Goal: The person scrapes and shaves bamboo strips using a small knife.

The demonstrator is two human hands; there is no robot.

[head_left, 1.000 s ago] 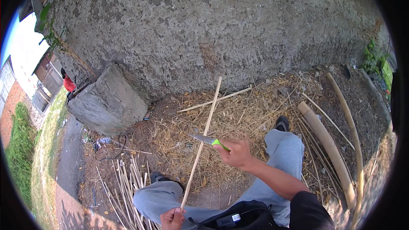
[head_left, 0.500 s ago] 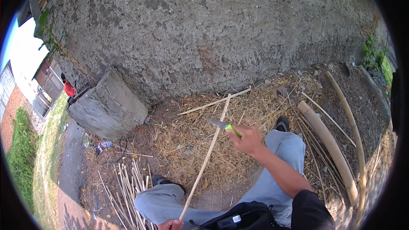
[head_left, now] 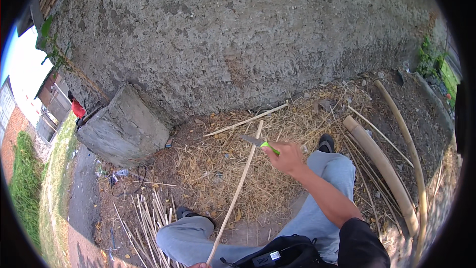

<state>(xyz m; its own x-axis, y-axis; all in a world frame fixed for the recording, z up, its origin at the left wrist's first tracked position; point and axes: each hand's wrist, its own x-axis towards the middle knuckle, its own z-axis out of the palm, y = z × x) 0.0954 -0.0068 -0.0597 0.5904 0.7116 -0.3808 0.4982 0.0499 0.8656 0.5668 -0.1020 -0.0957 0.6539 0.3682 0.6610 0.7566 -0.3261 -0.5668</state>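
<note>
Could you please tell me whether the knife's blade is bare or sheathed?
Bare: the knife has its grey blade showing past the green handle in the right hand, with no cover on it.

Daylight, rough plastered wall (head_left: 208, 44) in even shade. Sky (head_left: 26, 59) blown out between nine and ten o'clock. Fisheye bows edges; corners black.

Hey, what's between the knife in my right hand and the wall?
In the head view, the far end of the held strip, then a loose strip lying on straw-like debris.
</note>
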